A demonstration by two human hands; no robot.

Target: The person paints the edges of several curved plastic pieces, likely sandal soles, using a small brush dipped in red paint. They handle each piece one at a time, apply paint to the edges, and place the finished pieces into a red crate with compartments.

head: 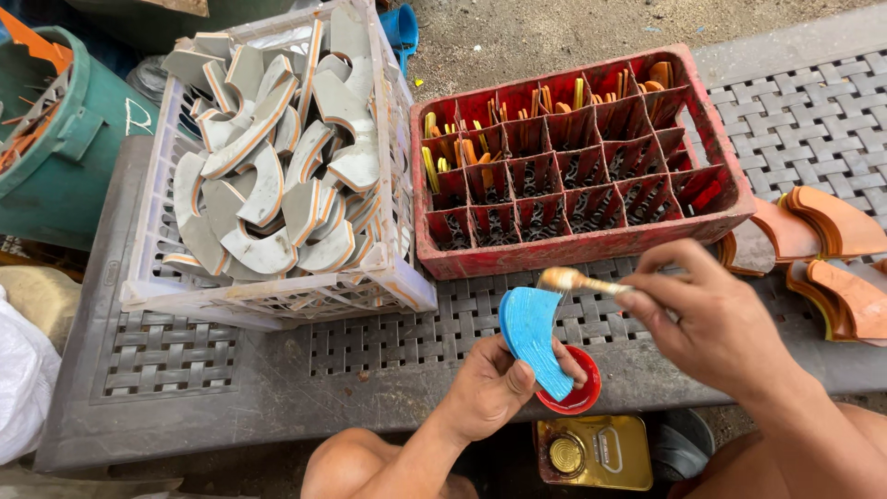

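L hand (485, 388) is pinching blue curved piece (534, 337); R hand (711, 319) is gripping brush (577, 281), tip prob. touching it, over red bowl (575, 397).

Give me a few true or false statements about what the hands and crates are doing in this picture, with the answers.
1. The left hand holds a curved blue piece. True.
2. The right hand holds a pair of scissors. False: it holds a brush, its tip by the blue piece.
3. The white crate is filled with curved grey pieces. True.
4. The red crate has no dividers. False: it is split into many compartments, some holding yellow and orange strips.
5. A small red dish sits just below the blue piece. True.
6. The orange curved pieces lie inside the white crate. False: they lie on the grey surface right of the red crate.
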